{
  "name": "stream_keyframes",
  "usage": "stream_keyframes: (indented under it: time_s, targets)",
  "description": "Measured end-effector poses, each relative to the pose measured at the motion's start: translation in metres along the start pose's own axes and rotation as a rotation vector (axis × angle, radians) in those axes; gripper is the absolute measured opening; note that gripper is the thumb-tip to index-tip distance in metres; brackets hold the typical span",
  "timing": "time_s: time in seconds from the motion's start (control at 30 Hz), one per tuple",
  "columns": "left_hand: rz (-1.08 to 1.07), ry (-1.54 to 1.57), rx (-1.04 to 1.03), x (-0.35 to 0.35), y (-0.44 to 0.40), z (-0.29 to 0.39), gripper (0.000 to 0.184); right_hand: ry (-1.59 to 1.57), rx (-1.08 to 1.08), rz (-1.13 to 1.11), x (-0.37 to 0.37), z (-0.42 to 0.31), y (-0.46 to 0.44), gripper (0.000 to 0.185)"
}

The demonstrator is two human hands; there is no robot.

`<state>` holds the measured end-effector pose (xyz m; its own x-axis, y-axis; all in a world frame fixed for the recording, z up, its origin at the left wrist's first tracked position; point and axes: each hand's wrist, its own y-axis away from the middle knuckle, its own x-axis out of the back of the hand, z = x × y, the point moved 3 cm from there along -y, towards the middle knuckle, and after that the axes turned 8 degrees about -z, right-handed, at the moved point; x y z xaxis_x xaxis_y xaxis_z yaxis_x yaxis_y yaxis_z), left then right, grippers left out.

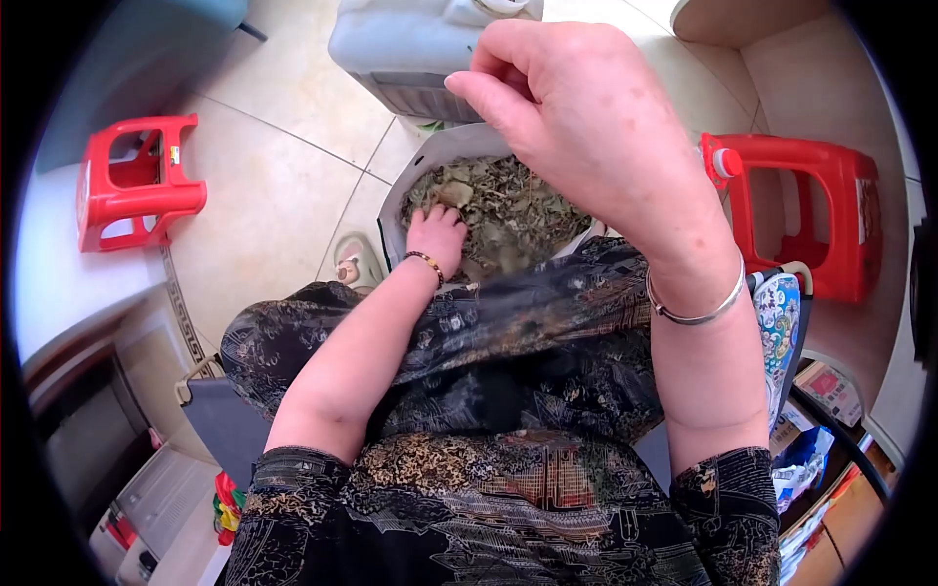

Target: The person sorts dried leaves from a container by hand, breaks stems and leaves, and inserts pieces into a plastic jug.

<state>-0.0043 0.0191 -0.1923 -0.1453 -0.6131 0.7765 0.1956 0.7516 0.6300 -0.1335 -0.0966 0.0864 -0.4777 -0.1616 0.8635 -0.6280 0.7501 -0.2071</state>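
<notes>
Crumbled leaves (493, 190), greenish brown: one heap, inside a white container (445, 143) on the tiled floor (264, 107), before the seated person's knees.
Left hand (438, 237): bead bracelet (427, 264) at wrist; palm down on the heap, near the container's left edge; fingers slightly apart, tips among the leaves.
Right hand (586, 117): metal bangle (696, 319) on forearm; raised above the container's far right edge; fingers curled toward the thumb. Whether anything is pinched there, cannot tell.
Jug (410, 49), grey-blue: just beyond the container's far edge.
Slipper (362, 259), pale: beside the container's left edge.
Red stools, two: one at the floor's left side (147, 200), one at its right (845, 215).
</notes>
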Motion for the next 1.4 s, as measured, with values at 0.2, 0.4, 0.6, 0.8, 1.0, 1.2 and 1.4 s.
stream_keyframes:
  time_s: [0.2, 0.4, 0.6, 0.8, 1.0, 1.2, 1.4]
  targets:
    - [0.071, 0.088, -0.029, 0.001, 0.002, -0.003, 0.02, -0.004, 0.04, -0.059, 0.01, -0.009, 0.005, 0.02]
    - [0.479, 0.2, -0.085, 0.009, 0.009, 0.015, 0.013, 0.088, 0.101, 0.105, -0.002, -0.011, 0.008, 0.02]
    - [0.676, 0.327, -0.276, 0.014, -0.03, 0.041, 0.008, 0.003, 0.048, 0.017, -0.004, -0.011, 0.005, 0.02]
    - [0.379, 0.296, -0.265, 0.002, -0.045, 0.039, 0.008, 0.007, 0.033, -0.003, 0.008, -0.015, 0.002, 0.02]
    - [0.323, 0.609, -0.15, -0.006, -0.04, 0.039, 0.009, 0.015, 0.036, -0.011, 0.003, -0.015, 0.001, 0.019]
    - [0.294, 0.602, -0.15, -0.012, -0.044, 0.05, 0.012, 0.036, 0.048, 0.012, 0.001, -0.016, 0.001, 0.019]
    - [0.176, 0.568, -0.136, -0.011, -0.048, 0.052, 0.015, 0.017, -0.008, -0.135, -0.001, -0.016, -0.002, 0.019]
